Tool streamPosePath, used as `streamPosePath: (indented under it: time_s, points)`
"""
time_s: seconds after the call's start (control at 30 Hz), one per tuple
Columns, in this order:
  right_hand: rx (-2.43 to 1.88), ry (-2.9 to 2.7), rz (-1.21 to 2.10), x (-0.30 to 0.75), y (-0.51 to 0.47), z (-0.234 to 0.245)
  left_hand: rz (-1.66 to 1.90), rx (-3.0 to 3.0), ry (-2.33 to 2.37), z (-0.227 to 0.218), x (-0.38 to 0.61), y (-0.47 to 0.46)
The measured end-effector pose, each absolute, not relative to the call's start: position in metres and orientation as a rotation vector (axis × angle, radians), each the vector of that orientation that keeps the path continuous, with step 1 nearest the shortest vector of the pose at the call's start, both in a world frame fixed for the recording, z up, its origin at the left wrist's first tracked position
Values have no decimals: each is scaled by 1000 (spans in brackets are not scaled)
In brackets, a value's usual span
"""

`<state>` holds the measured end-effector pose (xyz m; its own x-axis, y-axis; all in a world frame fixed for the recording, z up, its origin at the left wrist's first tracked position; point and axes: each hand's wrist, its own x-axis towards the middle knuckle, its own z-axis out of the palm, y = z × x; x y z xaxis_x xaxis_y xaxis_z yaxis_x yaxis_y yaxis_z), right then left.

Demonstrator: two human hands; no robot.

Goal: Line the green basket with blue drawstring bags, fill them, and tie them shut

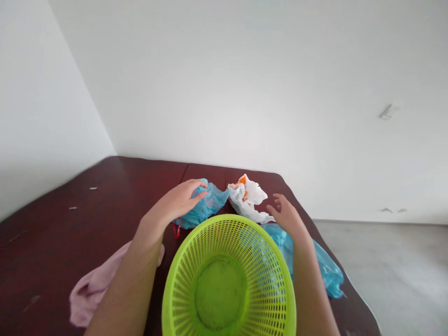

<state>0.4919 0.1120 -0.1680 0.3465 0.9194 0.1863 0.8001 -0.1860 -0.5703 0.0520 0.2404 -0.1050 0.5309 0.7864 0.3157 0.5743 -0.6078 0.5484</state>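
1. Your left hand (178, 203) sits on the crumpled blue plastic bag (214, 201), at the far side of the green basket. Your fingers (199, 193) curl down over the bag and touch it. You cannot tell from this view whether they are gripping it or only resting there.
2. Your right hand (285, 215) is held above the bench (150, 179), with the fingers (276, 201) spread wide and holding nothing. It is just beside the crumpled white plastic bag (247, 198), and the second blue plastic bag (325, 269) lies below and beyond it.
3. The white plastic bag lies between your hands, touching the first blue plastic bag. An orange patch (242, 179) shows in its folds, but you cannot tell whether that is a print or something inside.
4. The green basket (276, 266), a round slotted plastic one, sits on the bench directly in front of you, between your forearms. The lower frame edge cuts it off.
5. A red loop (177, 229) hangs from the lower edge of the first blue plastic bag, just beside the basket rim.
6. A crumpled pink cloth (94, 285) lies on the bench to the left, partly under your left forearm (135, 284).
7. The bench is dark reddish-brown and glossy, with small pale scraps (93, 188) near its left side. A grey floor (392, 273) shows past its right edge, and a white wall (227, 88) stands beyond it.
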Motion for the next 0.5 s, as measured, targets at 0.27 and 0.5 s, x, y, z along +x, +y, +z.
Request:
streamPosePath:
  time_s: [0.27, 0.5]
  points:
    - [-2323, -1134, 353, 563, -44, -247, 1116, 2330, 1008, -68, 41, 211]
    - [-2121, -925, 351, 543, -112, -230, 1604, 2139, 814, -24, 22, 141]
